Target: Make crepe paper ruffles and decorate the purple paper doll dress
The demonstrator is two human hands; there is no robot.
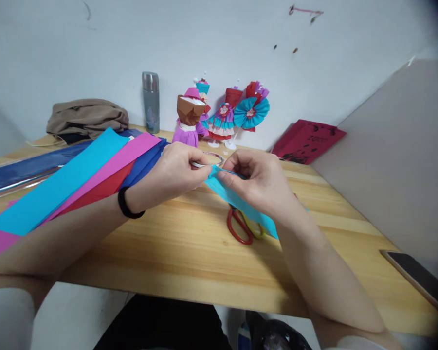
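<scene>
paper strip [241, 200], narrow, turquoise, in both hands [184, 165] [259, 182]

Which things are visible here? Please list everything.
Table: one, light brown, centre
Strip: one, turquoise, centre
Scissors: one, red and yellow, under strip
Tape roll: one, whitish, beyond strip
Papers: several, multicoloured, left
Cloth: one, brown, back left
Bottle: one, grey, back
Dressed figures: several, multicoloured, back centre
Printed item: one, crimson, back right
Phone: one, dark, right edge
Walls: two, pale, back and right
Unclear bundle: one, black, below table
Wristband: one, black, left wrist
Sleeves: two, white, bottom
Lap: one, black, bottom
Left grip: one, bare, pinching strip
Right grip: one, bare, pinching strip
</scene>
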